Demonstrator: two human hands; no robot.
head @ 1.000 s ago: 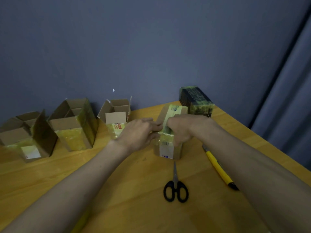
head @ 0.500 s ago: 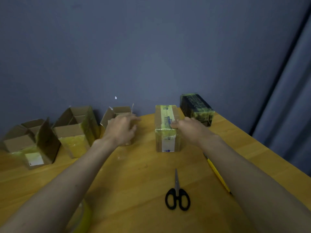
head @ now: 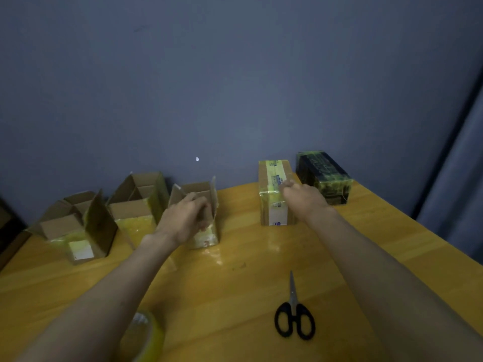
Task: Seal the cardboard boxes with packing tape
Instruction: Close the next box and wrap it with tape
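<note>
The roll of packing tape (head: pixel 146 335) sat at the lower left of the frame, half hidden under the left forearm and hard to make out beyond its yellowish rim. The near face of the open box (head: pixel 201 220) at centre left was mostly covered by the left hand (head: pixel 183 220), whose fingers curled onto its front wall at the top edge, holding it. The right hand (head: pixel 303 199), at centre right, rested against the right top edge of the taped box (head: pixel 273 194); its fingers looked bent, but whether they gripped the box or only touched it could not be told.

Five boxes stood in a row along the back of the tabletop (head: pixel 235 296). Three were open: the held one, a second open box (head: pixel 138 205) left of it, and a third open box (head: pixel 75 231) at far left. Two were closed: the taped box and a dark wrapped box (head: pixel 324 176) at its right. One pair of scissors (head: pixel 294 317) lay at lower centre right, blades pointing away.
</note>
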